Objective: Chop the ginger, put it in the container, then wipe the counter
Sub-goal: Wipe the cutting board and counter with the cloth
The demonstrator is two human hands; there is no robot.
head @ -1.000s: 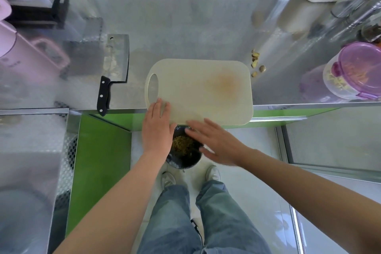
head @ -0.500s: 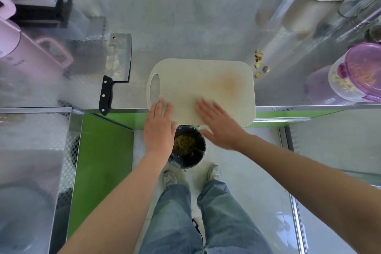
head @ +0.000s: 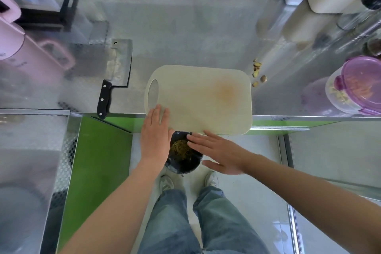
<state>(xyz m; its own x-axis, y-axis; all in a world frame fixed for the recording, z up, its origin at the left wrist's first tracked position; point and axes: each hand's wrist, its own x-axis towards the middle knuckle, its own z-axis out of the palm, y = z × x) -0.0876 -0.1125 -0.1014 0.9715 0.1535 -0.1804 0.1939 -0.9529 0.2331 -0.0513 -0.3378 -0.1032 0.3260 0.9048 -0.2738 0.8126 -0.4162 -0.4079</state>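
Note:
A cream cutting board [head: 198, 97] with an orange stain lies on the steel counter [head: 175, 27], its near edge hanging past the counter's front. My left hand [head: 155, 138] rests flat on the board's near left corner, fingers straight. My right hand [head: 218, 150] is open and flat just off the board's near edge, above a black bin [head: 183, 159] on the floor that holds brownish scraps. A cleaver [head: 116, 72] with ginger bits on its blade lies left of the board. A clear container with a purple lid [head: 356, 88] holds chopped ginger at the right.
Several ginger scraps [head: 257, 74] lie on the counter right of the board. A pink jug [head: 26, 55] stands at the left, bottles and a white container at the back right. Green cabinet fronts [head: 97, 161] frame the floor where my feet stand.
My right hand has swept back off the board's near edge toward me, and now hovers over the bin. My left hand and the board have stayed put.

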